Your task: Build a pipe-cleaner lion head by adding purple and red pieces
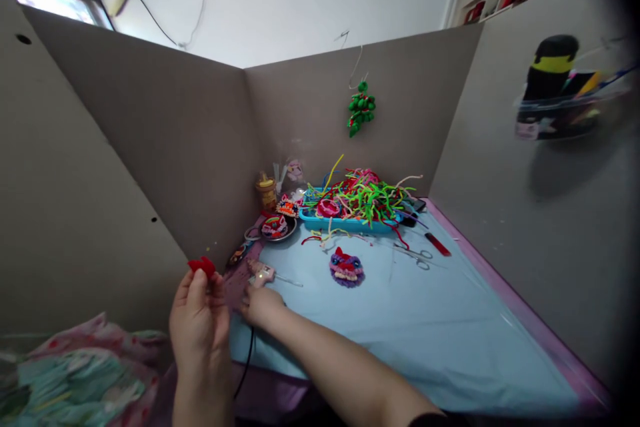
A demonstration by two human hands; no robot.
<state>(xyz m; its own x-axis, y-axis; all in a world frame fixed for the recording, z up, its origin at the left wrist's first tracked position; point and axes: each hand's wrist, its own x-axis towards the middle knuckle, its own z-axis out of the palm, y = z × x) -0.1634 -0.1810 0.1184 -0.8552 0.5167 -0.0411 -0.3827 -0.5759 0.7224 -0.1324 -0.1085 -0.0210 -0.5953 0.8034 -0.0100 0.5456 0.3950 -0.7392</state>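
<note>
My left hand (200, 313) is raised at the table's left edge, thumb and fingers pinched on a small red piece (203, 266), perhaps felt, with a pointed outline. Beside it, my right hand (263, 307) is closed round the handle of a pink glue gun (263, 272); my fingers are partly hidden behind the hand. A clear glue stick (290, 281) sticks out of the gun, and a black cord (246, 367) hangs below. Right of the gun, a round purple, pink and red pipe-cleaner piece (347, 269) with blue eye-like spots lies on the blue cloth.
At the back, a blue tray (345, 223) overflows with pipe cleaners (373, 193). Left of it stands a metal bowl (287, 235) holding a colourful piece. Scissors (420, 257) and a red strip (438, 245) lie at right. Grey panels (310, 113) enclose the table.
</note>
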